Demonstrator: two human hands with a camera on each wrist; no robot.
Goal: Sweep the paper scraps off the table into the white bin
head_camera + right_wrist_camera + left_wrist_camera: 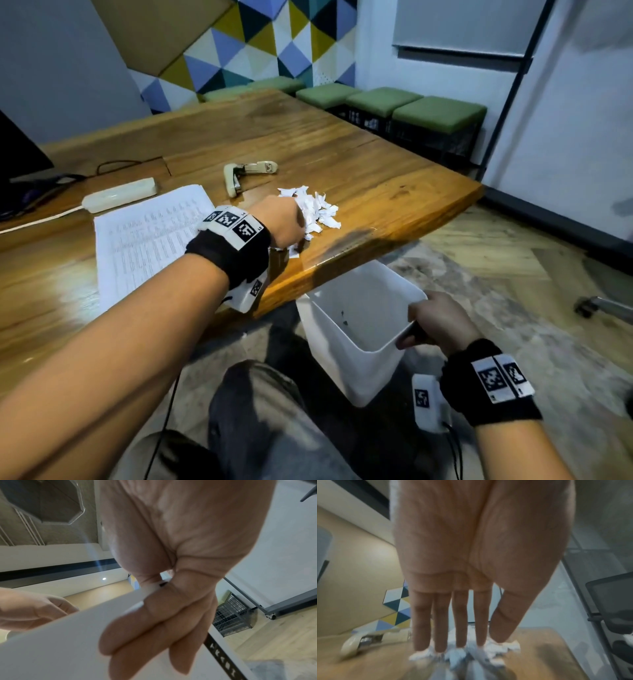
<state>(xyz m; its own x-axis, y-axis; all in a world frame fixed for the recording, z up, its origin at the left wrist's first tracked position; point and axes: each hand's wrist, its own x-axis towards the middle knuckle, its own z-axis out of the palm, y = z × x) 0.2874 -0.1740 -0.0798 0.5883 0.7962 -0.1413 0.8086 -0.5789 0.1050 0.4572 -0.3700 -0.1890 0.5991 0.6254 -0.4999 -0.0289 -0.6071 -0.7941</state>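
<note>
Sweeping is getting under way at the table (359, 154), whose wooden top is carrying a printed sheet (144, 236) and a stapler (246, 173) near green stools (438, 113) and a patterned wall, while the bin (352, 356) is waiting below its near edge. Right hand (442, 322) is pinching the bin's rim, thumb inside, and left hand (281, 222), flat with straight fingers (460, 622), is touching the scraps (317, 209) near that edge. Next, I judge, it is needing one steady pull over the bin.

The head view looks down over the surface (342, 164) and both wrists, while each wrist view peers closely along its own palm, the left sharing that surface (539, 662).
</note>
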